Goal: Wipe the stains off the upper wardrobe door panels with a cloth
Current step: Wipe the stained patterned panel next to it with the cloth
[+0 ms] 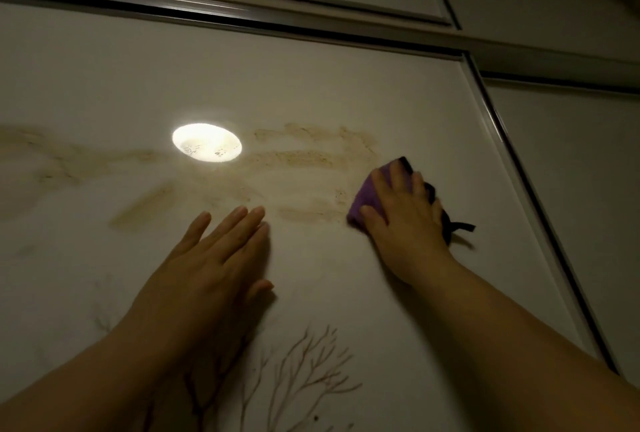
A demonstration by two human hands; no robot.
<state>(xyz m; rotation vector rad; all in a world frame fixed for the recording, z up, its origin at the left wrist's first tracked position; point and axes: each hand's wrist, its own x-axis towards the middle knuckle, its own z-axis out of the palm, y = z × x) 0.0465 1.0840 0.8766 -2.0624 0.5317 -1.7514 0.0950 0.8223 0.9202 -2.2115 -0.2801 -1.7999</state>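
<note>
A white wardrobe door panel fills the view. Brownish smeared stains run across its middle in streaks, from the far left to just left of the cloth. My right hand presses a purple cloth with a black edge and loop flat against the panel at the right end of the stains. My left hand lies flat on the panel below the stains, fingers together and pointing up, holding nothing.
A bright round light reflection glares on the panel among the stains. A metal frame strip borders the panel on the right, and a sliding rail runs along the top. A brown branch pattern is printed low on the door.
</note>
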